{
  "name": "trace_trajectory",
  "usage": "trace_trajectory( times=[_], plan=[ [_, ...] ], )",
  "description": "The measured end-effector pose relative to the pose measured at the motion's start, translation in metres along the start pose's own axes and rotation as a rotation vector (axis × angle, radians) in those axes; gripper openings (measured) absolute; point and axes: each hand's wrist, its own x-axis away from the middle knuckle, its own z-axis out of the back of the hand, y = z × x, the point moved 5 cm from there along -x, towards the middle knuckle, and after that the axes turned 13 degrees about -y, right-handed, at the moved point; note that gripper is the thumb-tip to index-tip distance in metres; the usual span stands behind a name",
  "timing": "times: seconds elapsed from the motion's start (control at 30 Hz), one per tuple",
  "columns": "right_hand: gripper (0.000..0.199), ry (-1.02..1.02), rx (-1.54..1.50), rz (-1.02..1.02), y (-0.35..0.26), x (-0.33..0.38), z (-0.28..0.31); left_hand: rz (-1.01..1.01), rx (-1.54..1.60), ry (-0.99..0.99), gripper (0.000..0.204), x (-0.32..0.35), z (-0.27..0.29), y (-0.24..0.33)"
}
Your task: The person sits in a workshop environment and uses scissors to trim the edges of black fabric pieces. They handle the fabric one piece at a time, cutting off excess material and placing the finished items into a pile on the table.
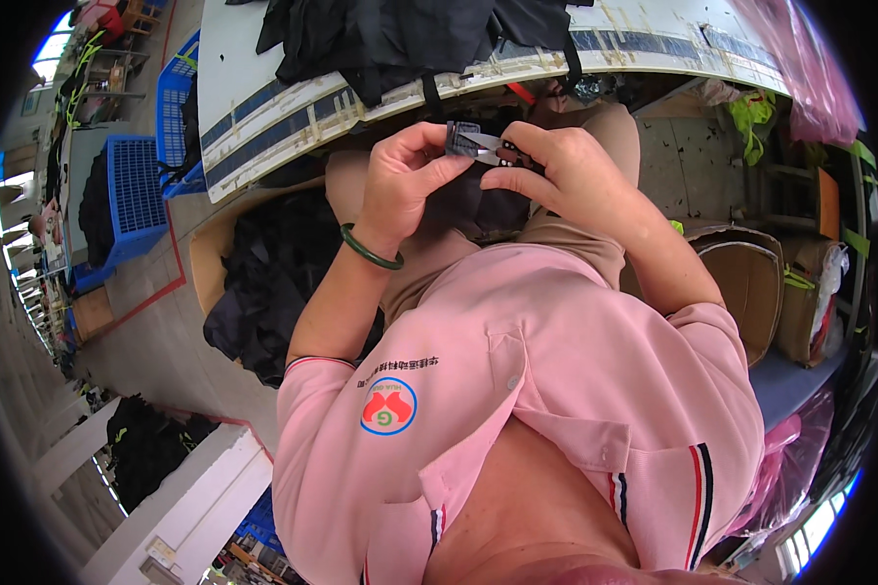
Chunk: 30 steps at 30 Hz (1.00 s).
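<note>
My left hand [406, 175] pinches a small dark fabric piece [462, 137] between thumb and fingers, above my lap. A green bangle [369, 252] circles that wrist. My right hand [554, 164] is closed around a pair of thread snips [487, 143], whose black handle is partly hidden by the fingers. The two bright blades point left and sit against the fabric piece; whether they grip a thread is too small to tell. Just beyond my hands, black garments [380, 41] lie heaped on the table, with dark straps hanging over its near edge.
The white table [644, 57] has worn, taped edges. At my left sit a carton of black cloth [273, 278] and a blue crate [139, 190]. To my right are an open cardboard box [746, 292] and pink plastic wrapping [818, 83].
</note>
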Motion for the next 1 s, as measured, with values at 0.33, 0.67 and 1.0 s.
trace_trajectory(
  times=[0.33, 0.67, 1.0],
  plan=[
    [0.039, 0.065, 0.202, 0.019, -0.003, 0.001, -0.002, 0.015, -0.059, 0.038, 0.021, 0.0, -0.006, 0.001],
    [0.034, 0.14, -0.069, -0.079, 0.032, -0.001, 0.005, 0.129, -0.239, 0.047, 0.015, 0.016, 0.014, 0.009],
    [0.045, 0.347, -0.183, -0.296, 0.153, -0.085, 0.024, 1.444, -0.951, 0.092, 0.024, 0.351, 0.251, -0.123]
  ],
)
